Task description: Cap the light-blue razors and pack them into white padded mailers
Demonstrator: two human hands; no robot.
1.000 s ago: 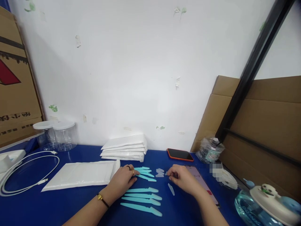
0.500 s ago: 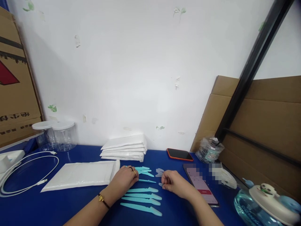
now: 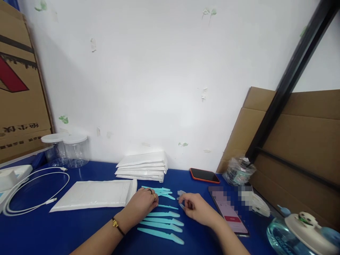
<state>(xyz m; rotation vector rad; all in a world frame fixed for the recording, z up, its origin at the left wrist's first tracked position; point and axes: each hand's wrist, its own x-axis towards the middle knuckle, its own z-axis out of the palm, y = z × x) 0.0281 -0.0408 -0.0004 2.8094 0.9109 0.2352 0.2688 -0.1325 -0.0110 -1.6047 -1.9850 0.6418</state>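
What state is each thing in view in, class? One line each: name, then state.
Left hand, fingers curled at a turquoise tool
Right hand, fingers bent at a translucent piece; grip unclear
Nearest four turquoise tools, lying side by side
White packet stack, piled flat
Front white packet, lying flat
Far phone, screen dark
Near phone, screen lit
Clear jars, lids on
Blue container, lid on
Cable, loosely coiled

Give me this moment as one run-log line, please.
left hand: holding turquoise tool; right hand: holding clear piece; nearer: row of turquoise tools; by wall: white packet stack
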